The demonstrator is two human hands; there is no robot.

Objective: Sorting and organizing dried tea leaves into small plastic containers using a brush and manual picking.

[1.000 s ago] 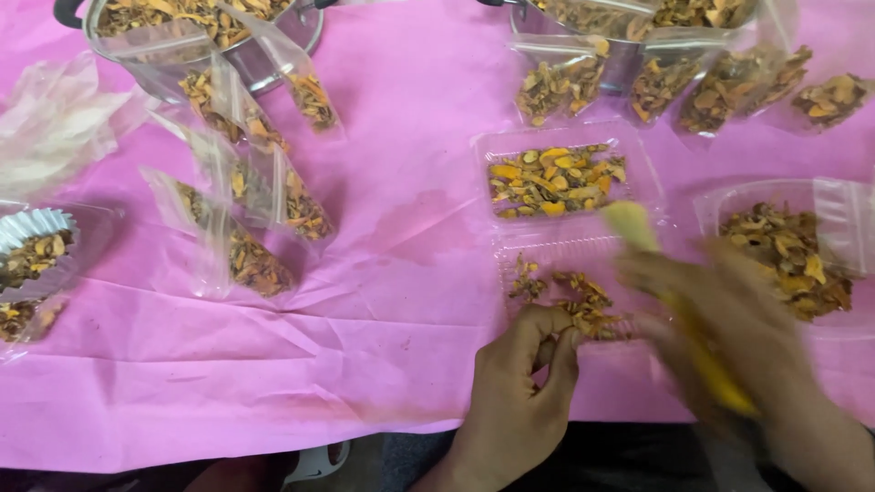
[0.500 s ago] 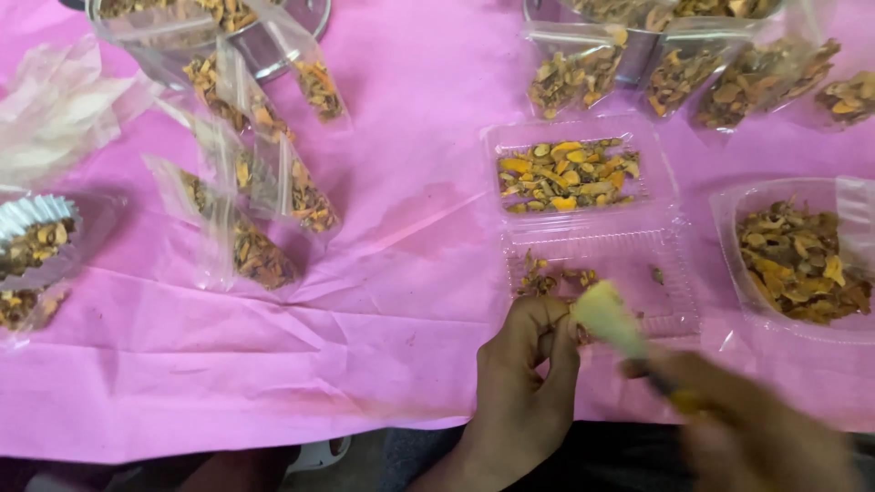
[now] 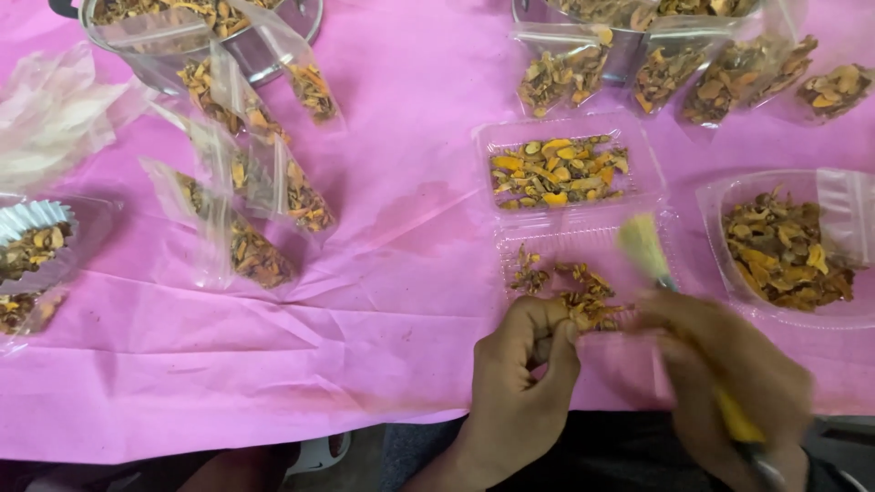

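Left hand (image 3: 519,387): fingers curled in tight, tips pinched narrow on the near edge of a clear plastic clamshell tray (image 3: 583,251) w/ a few dried orange-brown chips (image 3: 583,296) right at the fingertips; looks like it's pinning the tray down, though the exact contact pt is partly hidden by the knuckles. Right hand (image 3: 729,383) is motion-blurred: closed round the yellow handle of a small brush (image 3: 645,248), bristle end pale yellow-green, pointing up over the tray's near half; the grip is a wrapped fist as far as I can tell, finger detail too smeared to say more. Handling, my read: chips are light, dry, brittle, prob. crumble if squeezed, so better pushed w/ the brush or taken loosely; tray is thin, flexy, slippery on the cloth, best held at the rim, not the flimsy middle. Brush is light + stiff in the handle, soft at the tip. Tray sits just ahead of both hands, on the pink cloth (image 3: 392,301); its far half holds brighter yellow-orange pieces. Outward: a clear round bowl (image 3: 720,196) of the same chips just right of the tray; filled clear pouches (image 3: 264,210) lie well left; more pouches lean by a metal pot (image 3: 620,55) at top right; another pot (image 3: 283,27) top left; a paper cupcake liner (image 3: 32,219) at far left edge.
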